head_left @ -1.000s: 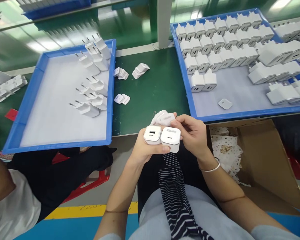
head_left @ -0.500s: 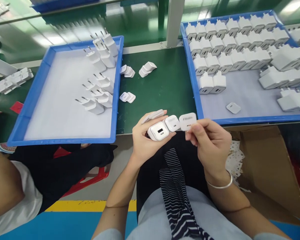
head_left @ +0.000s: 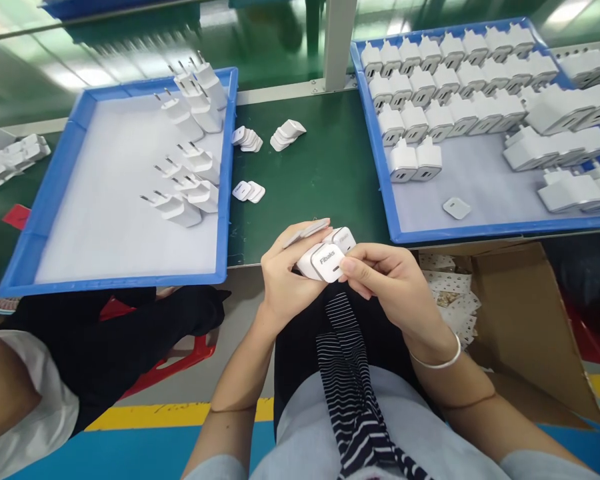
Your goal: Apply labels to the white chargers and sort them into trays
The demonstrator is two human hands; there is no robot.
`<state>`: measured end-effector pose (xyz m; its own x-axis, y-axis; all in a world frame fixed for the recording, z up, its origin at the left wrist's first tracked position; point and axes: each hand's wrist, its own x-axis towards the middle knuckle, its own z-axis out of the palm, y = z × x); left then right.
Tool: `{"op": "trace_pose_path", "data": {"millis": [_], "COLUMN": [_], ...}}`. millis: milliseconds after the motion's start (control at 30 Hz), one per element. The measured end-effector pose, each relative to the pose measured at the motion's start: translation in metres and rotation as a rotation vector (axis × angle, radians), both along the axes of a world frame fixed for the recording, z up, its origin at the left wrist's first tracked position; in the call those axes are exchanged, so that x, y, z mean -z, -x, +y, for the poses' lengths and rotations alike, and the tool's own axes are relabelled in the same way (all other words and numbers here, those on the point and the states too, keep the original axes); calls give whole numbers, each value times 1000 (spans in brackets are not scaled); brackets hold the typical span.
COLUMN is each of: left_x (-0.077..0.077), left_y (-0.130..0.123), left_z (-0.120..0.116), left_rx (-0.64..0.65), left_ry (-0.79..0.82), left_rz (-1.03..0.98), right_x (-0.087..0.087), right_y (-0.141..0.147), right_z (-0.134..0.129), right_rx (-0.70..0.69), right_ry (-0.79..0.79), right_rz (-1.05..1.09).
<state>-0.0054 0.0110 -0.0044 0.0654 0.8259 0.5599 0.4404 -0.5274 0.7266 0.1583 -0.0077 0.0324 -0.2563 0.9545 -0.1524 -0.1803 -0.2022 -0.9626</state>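
My left hand is wrapped round two white chargers, side by side, with thin white plates tucked between its fingers. Between thumb and fingers, my right hand pinches a white face plate with dark lettering and a small slot. That plate lies over the end of the nearer charger, hiding its ports. The other charger's end shows lettering beside my right fingertips. Small stacks of white plates rest on the green table beyond my hands.
A blue tray at left holds several pronged chargers. Another blue tray at right has rows of chargers and a loose plate. A cardboard box stands below right; a seated person's leg is at left.
My right hand has moved left with the face plate, from beside the chargers onto the end of the nearer one. The view has shifted slightly, so the trays appear further left.
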Motion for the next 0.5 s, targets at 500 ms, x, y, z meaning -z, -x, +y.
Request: {"op": "trace_pose_path", "data": {"millis": [500], "left_x": [2], "left_y": [0], "left_z": [-2], "left_rx": [40], "left_ry": [-64], "left_rz": [37], "right_x": [-3], "right_y": [-4], "right_z": [4], "right_rx": [-58], "right_ry": [49], "right_rz": [-95]}}
